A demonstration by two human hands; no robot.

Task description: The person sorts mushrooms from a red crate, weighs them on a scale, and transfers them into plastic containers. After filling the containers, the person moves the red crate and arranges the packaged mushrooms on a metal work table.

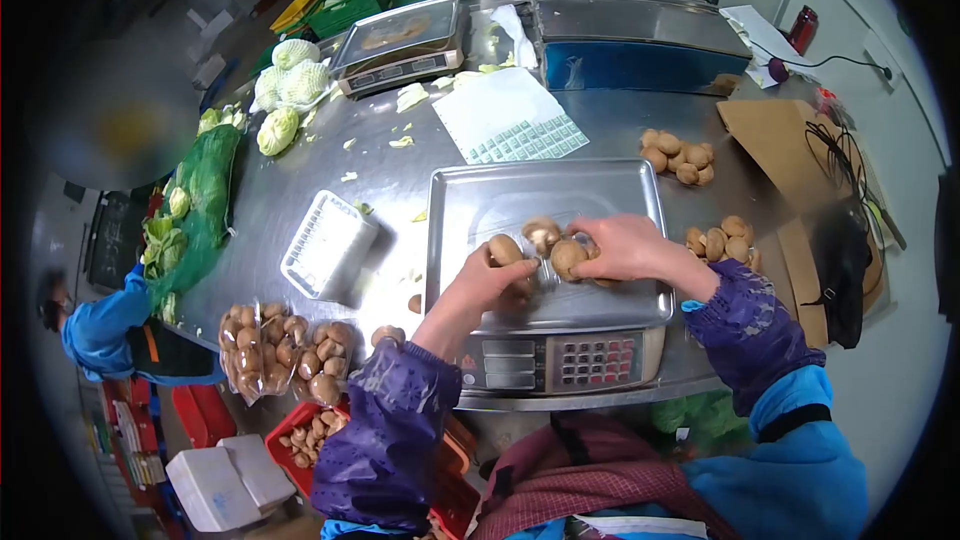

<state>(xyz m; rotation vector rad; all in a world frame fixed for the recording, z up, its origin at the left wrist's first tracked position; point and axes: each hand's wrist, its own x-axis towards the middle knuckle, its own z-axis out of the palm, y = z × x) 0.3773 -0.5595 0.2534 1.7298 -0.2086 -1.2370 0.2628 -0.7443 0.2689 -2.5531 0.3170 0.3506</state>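
At the far left, a co-worker in a blue sleeve (125, 290) stood beside the desk (385, 155), near a green net (208, 195) lying along its edge. Clear packs of mushrooms (262, 350) sat at the near left, with a red crate (283, 452) of loose ones below. Pale cabbages (278, 130) stood farther back, and a white tray (325, 240) lay nearer the middle. A spare scale (400, 40) stood at the back.

In the centre was a scale (600, 360) with a wide metal pan (455, 195). Over it, the left hand (478, 285) had its grip closed round a brown mushroom (504, 249). Another mushroom (541, 232) showed between the hands; whether it was held could not be told. The right hand (628, 248) had its grip closed on a round mushroom (569, 259), also above the pan.

Farther right, two heaps of mushrooms, a back one (680, 154) and a nearer one (728, 240), lay on the desk, beside brown cardboard (762, 135).
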